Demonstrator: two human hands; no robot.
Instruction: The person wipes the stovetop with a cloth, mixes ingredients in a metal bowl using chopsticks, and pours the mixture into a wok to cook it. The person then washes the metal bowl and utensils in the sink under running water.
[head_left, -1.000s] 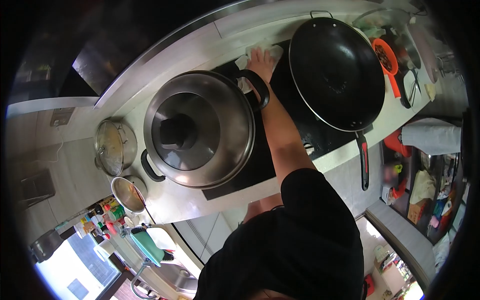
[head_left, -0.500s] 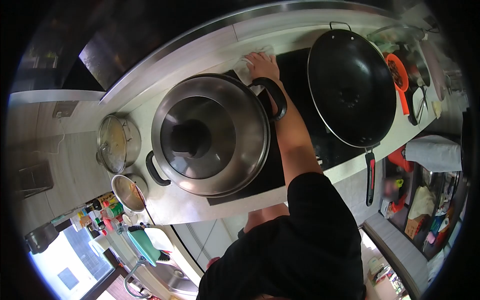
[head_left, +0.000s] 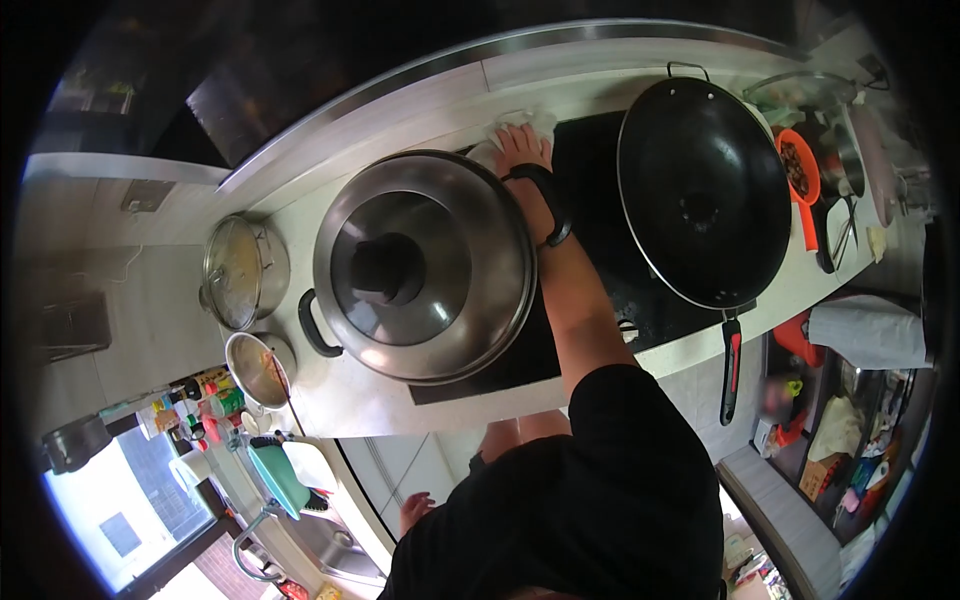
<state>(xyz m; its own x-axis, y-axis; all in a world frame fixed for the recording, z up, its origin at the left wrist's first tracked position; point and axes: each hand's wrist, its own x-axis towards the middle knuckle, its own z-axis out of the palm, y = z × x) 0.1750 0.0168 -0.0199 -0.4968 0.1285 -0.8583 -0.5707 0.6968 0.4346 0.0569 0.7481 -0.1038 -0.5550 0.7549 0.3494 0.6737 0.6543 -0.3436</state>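
Note:
My right hand (head_left: 524, 150) reaches past a large lidded steel pot (head_left: 490, 270) to the back edge of the black cooktop (head_left: 585, 230). Under its spread fingers it holds a crumpled white cloth (head_left: 541, 122) down against the surface. The pot's black side handle (head_left: 555, 205) stands up beside my wrist and covers part of it. To the right of my forearm rests a black wok (head_left: 690, 160), its long handle pointing toward me. Low at my left side hangs my left hand (head_left: 415, 510), fingers loosely apart and nothing seen in them.
A glass-lidded pot (head_left: 268, 265) and a small saucepan (head_left: 277, 395) stand at the counter's left end. On the right are an orange strainer (head_left: 811, 185) with brown pieces and a glass lid (head_left: 800, 90). Shelves (head_left: 860, 430) stand below right; the sink (head_left: 335, 545) is lower left.
My right hand has shifted slightly on the surface, and more cloth shows behind and beside its fingers. More of my left hand has come into view. The camera view has moved slightly.

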